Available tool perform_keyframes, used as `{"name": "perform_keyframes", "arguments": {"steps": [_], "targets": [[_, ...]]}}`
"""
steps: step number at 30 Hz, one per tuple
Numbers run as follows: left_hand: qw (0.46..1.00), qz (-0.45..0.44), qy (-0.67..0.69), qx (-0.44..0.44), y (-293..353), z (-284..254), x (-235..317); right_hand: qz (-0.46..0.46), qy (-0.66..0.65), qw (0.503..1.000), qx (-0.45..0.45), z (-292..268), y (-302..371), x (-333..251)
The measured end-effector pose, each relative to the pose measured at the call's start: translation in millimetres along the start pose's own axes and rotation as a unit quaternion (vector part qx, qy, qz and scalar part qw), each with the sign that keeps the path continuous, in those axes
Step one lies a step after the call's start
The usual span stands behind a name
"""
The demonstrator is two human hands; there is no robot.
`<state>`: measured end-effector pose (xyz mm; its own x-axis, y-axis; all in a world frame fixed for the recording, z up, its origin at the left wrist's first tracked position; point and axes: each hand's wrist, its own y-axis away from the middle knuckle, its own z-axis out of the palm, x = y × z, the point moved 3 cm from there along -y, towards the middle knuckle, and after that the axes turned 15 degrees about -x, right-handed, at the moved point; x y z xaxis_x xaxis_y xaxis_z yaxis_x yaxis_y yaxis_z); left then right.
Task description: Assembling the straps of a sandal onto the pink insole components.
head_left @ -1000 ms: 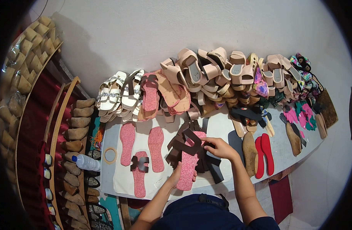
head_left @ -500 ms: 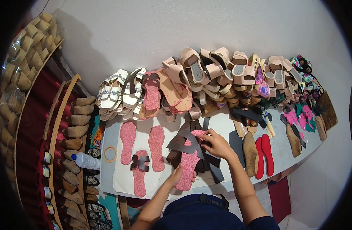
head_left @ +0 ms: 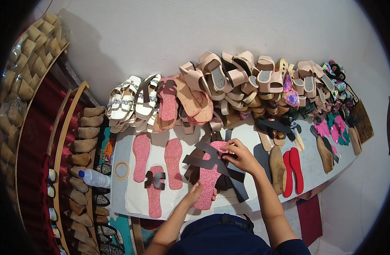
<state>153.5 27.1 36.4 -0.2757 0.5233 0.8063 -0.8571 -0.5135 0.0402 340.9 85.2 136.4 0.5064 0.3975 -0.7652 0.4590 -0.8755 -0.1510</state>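
My left hand point(head_left: 193, 195) grips a pink speckled insole point(head_left: 207, 191) near its heel end, fingers wrapped round the edges. Across the toe half of this insole lies a dark brown cut-out strap point(head_left: 212, 159), its left ends sticking out past the edge. My right hand point(head_left: 241, 156) pinches the strap at the insole's right edge, near the toe. Beneath them is a pile of more dark brown straps point(head_left: 224, 184), partly hidden. To the left, two bare pink insoles point(head_left: 141, 158) lie flat, and a third insole point(head_left: 154, 204) has a brown strap point(head_left: 155, 180) across it.
Finished sandals point(head_left: 222, 78) are heaped along the wall at the back. On the right lie a wooden shoe last point(head_left: 277, 170) and red insoles point(head_left: 294, 172). A tape roll point(head_left: 121, 170) and a water bottle point(head_left: 95, 178) are at the left, beside a rack of lasts point(head_left: 88, 133).
The strap has shifted slightly left across the insole, its left ends reaching a little farther out. My right hand has moved slightly up; my left hand keeps its hold.
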Motion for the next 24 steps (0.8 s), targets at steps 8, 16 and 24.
{"name": "perform_keyframes", "arguments": {"steps": [8, 16, 24], "targets": [[0.999, 0.013, 0.041, -0.013, 0.3, 7.2, 2.4, 0.005, -0.037, 0.999, 0.018, -7.9, 1.7, -0.8], [0.999, 0.016, -0.014, -0.03, -2.1, 6.7, -0.2, -0.014, 0.16, 0.984, 0.073, -14.5, 3.9, -4.6], [0.985, -0.03, -0.166, -0.022, -4.5, 5.6, 3.4, 0.169, -0.241, 0.955, -0.032, 7.9, 3.5, 21.3]]}}
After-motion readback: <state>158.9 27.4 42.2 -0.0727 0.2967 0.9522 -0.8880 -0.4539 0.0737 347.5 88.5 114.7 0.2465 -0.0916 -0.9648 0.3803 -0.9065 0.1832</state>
